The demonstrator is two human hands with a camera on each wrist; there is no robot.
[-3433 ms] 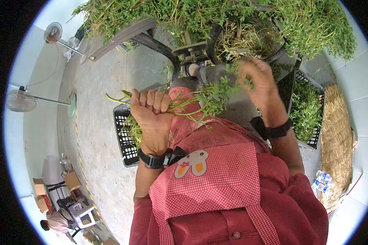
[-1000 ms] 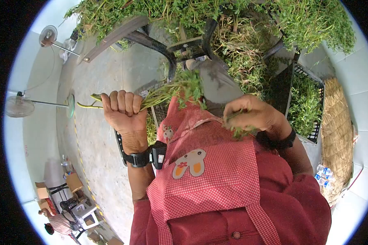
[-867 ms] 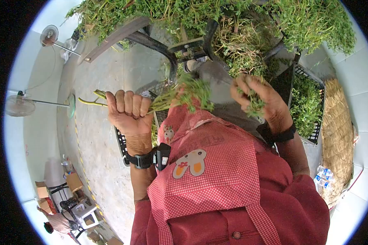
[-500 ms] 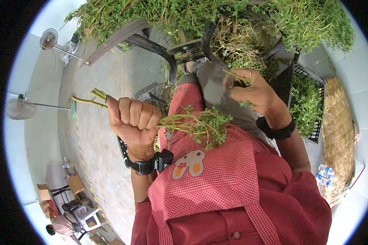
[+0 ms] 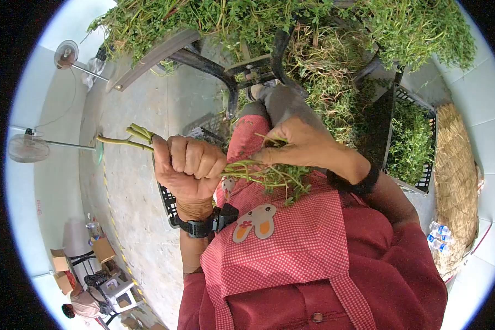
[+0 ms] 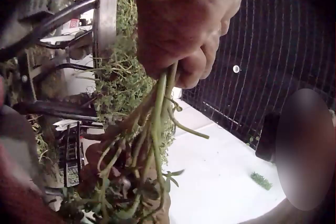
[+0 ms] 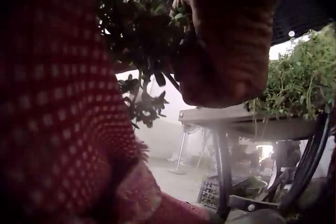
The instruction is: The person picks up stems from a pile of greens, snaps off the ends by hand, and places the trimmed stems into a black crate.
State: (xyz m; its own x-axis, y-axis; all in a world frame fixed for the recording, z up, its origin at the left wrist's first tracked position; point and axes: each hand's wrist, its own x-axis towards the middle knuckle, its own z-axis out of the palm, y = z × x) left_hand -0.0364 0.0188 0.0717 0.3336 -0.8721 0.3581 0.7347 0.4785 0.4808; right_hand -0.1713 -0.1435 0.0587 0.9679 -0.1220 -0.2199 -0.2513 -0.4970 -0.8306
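Right hand (image 5: pixel 311 147) has swung in from over the grey-trousered knee (image 5: pixel 291 107) to the bunch of slim green leafy stems (image 5: pixel 286 179); left hand has shifted only slightly. Left hand (image 5: pixel 190 165) grips the bunch in a closed fist, bare stem ends jutting past one side, leafy ends hanging out the other, above the red-and-white checked apron (image 5: pixel 302 236). Right hand pinches a short green sprig (image 5: pixel 275 139), its fingertips at the bunch; cannot tell whether they also grip it. Beyond: brown-edged table (image 5: pixel 154 63) on black legs, heaped with loose green foliage (image 5: pixel 231 22). Right side: black perforated plastic crate (image 5: pixel 427 175) of greens, near tan straw matting (image 5: pixel 456 181).
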